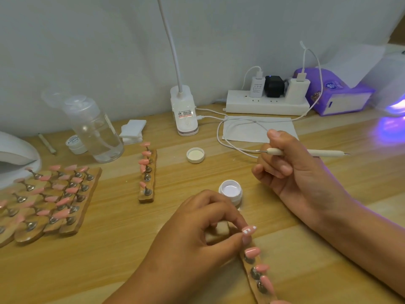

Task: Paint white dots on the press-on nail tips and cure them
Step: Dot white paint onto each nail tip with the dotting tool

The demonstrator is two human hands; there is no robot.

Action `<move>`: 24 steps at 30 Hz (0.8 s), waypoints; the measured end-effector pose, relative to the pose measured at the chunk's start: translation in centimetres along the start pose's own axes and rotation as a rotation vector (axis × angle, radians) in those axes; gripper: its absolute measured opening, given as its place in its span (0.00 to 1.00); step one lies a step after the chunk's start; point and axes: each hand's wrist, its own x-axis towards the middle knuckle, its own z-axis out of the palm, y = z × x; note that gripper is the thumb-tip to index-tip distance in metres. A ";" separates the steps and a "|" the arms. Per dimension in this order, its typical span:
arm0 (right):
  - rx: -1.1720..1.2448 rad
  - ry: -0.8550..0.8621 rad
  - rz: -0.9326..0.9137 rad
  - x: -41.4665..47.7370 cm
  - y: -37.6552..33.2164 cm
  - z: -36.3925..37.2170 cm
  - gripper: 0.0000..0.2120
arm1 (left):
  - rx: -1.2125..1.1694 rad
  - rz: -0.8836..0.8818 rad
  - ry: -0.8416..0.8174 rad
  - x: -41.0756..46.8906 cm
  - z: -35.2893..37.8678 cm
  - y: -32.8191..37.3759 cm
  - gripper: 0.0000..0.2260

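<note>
Wooden desk, white wall behind; a small round jar holds white gel. Left hand pinches a pink nail tip; right hand grips a white pen.

Bright even light, violet glow from the curing lamp at right, soft overall, edges curved

left hand low, pinching a nail tip, right hand beyond it, curled round a dotting pen
</note>
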 end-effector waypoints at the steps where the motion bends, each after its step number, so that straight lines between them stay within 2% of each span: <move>1: -0.036 0.001 -0.007 -0.1 0.2 0.1 0.14 | 0.008 -0.002 0.013 -0.1 0.0 0.0 0.10; 5: -0.273 -0.018 -0.125 -0.3 0.5 0.1 0.09 | 0.081 0.014 0.042 -0.5 -0.3 0.0 0.10; 8: -0.510 -0.044 -0.252 -0.5 0.2 0.0 0.09 | 0.055 0.008 0.007 -0.9 -0.9 0.1 0.05; 11: -0.658 -0.052 -0.346 -0.8 0.3 0.0 0.07 | 0.041 0.002 -0.052 -1.2 -1.1 0.3 0.07; 15: -0.870 -0.134 -0.449 -1.0 1.1 0.3 0.05 | 0.157 0.072 -0.073 -1.2 -0.9 0.2 0.10; 24: -0.976 -0.191 -0.425 -0.7 1.2 0.1 0.04 | 0.145 0.097 -0.068 -1.0 -0.8 -0.1 0.14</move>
